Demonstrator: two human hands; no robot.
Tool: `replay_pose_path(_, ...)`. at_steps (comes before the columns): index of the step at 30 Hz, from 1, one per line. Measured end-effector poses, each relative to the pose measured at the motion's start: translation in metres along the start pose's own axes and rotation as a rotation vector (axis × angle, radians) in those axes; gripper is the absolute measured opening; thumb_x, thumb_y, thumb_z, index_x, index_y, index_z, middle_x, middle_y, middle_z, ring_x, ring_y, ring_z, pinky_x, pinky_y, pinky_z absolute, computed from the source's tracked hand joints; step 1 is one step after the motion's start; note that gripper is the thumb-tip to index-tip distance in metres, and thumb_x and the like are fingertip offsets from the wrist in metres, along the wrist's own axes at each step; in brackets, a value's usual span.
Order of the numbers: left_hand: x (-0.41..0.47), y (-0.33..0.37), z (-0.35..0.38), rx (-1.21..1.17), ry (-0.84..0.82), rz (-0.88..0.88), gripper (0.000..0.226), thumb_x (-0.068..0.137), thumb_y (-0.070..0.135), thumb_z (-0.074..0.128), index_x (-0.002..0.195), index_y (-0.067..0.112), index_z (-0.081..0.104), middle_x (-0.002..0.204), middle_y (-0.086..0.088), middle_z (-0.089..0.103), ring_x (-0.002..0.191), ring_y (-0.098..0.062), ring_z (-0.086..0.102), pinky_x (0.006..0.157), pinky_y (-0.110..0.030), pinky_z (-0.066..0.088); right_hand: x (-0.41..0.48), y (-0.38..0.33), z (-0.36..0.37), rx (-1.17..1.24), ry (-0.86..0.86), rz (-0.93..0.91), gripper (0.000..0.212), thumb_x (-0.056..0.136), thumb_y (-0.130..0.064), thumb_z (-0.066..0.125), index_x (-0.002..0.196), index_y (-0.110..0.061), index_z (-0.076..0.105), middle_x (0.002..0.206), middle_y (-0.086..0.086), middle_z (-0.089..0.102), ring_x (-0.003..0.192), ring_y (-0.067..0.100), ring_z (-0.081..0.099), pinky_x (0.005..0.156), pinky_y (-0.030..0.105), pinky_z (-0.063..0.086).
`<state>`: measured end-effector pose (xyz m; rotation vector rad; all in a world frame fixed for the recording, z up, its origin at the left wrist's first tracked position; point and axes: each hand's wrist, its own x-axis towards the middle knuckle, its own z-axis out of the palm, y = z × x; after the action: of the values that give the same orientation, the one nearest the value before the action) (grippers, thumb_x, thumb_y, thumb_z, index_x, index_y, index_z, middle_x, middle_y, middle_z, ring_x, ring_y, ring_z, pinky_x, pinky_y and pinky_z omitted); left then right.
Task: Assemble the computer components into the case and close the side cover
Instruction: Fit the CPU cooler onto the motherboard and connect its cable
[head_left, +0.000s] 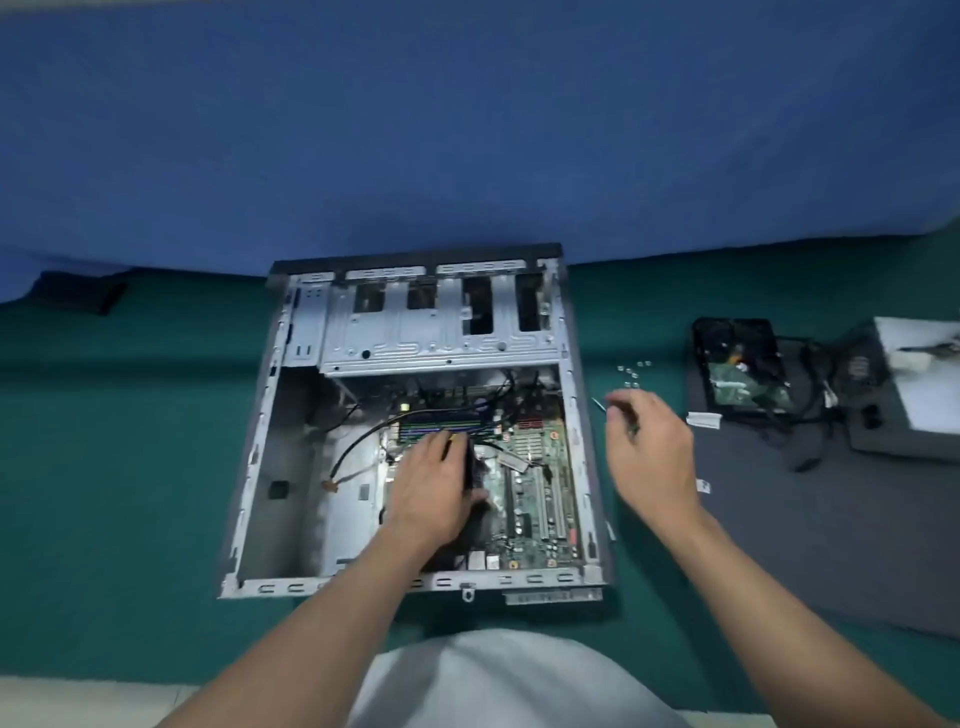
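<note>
Green mat (130, 467) carries the open case (270, 467), lying flat with its long axis running away from you. The drive cage (441, 332) is at the far end, the motherboard (540, 483) along the right wall and bare metal floor on the left. Your left hand (431, 493) is inside, fingers curled round a black part (475, 467). Your right hand (649, 452) hovers outside the right edge, fingers bent near a thin tool (597, 404); whether it grips the tool cannot be told. Screws (631, 370) lie just beyond.
</note>
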<state>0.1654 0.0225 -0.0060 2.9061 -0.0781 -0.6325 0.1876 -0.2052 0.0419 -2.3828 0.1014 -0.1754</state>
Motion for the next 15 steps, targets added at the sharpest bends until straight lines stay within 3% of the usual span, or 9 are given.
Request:
replay_pose_path(2,0.001,0.000,-0.003,0.026,0.014,-0.021,0.084,0.086,0.062,0.055,0.151,0.021,0.021,0.156,-0.002,0.027,0.145,-0.022,0.020,0.119,-0.038,0.010,0.001,0.034,-0.004,-0.077,-0.030,0.171,0.021,0.093,-0.005,0.050,0.110,-0.002,0.063,0.107,0.012,0.065,0.103,0.029,0.056,0.090,0.037,0.042)
replay_pose_path(4,0.002,0.003,-0.007,0.037,-0.001,-0.038,0.083,0.086,0.060,0.056,0.151,0.022,0.021,0.156,0.000,0.027,0.145,-0.019,0.019,0.119,-0.036,0.006,0.001,0.063,0.000,-0.245,-0.168,0.255,0.026,0.096,-0.012,0.048,0.118,-0.005,0.058,0.118,0.012,0.059,0.114,0.030,0.047,0.092,0.042,0.042)
replay_pose_path(6,0.002,0.007,-0.009,0.034,-0.013,-0.059,0.083,0.087,0.057,0.058,0.152,0.021,0.020,0.157,0.000,0.026,0.146,-0.018,0.018,0.121,-0.036,0.006,0.002,0.083,0.006,-0.442,-0.315,0.244,0.030,0.097,-0.021,0.047,0.124,-0.008,0.053,0.125,0.010,0.054,0.118,0.029,0.041,0.090,0.041,0.042)
replay_pose_path(9,0.002,0.012,-0.012,0.036,-0.031,-0.086,0.085,0.088,0.053,0.060,0.153,0.019,0.018,0.159,-0.001,0.022,0.147,-0.018,0.015,0.122,-0.036,0.006,0.008,0.099,0.013,-0.617,-0.392,0.191,0.028,0.097,-0.027,0.046,0.119,-0.013,0.055,0.124,0.006,0.055,0.117,0.026,0.043,0.089,0.036,0.038)
replay_pose_path(15,0.001,0.012,-0.012,0.038,-0.147,-0.098,0.086,0.093,0.054,0.050,0.155,0.019,0.001,0.163,0.001,-0.004,0.149,-0.015,-0.007,0.119,-0.034,-0.005,0.013,0.111,0.021,-0.763,-0.409,0.052,0.023,0.090,-0.014,0.045,0.109,-0.015,0.059,0.113,0.004,0.063,0.111,0.024,0.050,0.083,0.035,0.033)
